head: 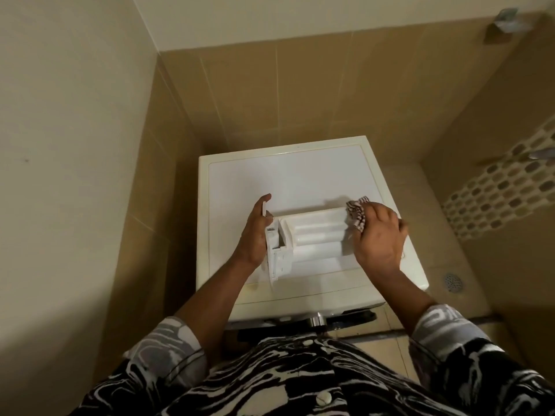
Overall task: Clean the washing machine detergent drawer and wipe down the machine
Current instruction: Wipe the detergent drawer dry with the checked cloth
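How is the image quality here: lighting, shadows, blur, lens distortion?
Head view: dim, warm light; the white plastic detergent drawer and white washing machine top look pale, low in detail; a soft shadow lies on the top beside the striped cloth in the right hand; seams of the beige tiled wall splay under the wide-angle lens; soft overall.

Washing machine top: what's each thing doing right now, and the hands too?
detergent drawer: taken out, lying on the washing machine.
cloth: bunched, pressed on the drawer's right end.
left hand: holding the drawer's left end.
right hand: gripping the cloth.
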